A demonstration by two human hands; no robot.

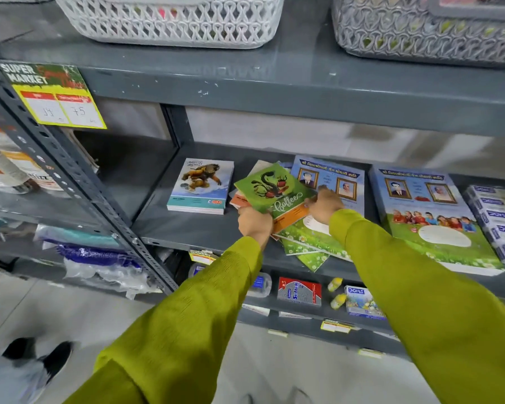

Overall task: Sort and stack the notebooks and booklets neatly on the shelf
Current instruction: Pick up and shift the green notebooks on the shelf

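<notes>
Green notebook (270, 189) hides both hands' fingertips.

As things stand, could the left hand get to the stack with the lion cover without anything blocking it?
Probably yes. The lion-cover stack lies apart from the messy pile, with bare shelf between it and the left hand. That hand, though, grips the green coffee notebook, so it would have to let go first.

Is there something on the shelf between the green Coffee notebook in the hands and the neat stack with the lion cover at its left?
Nothing visible: only bare shelf separates the Coffee notebook from the lion-cover stack.
</notes>
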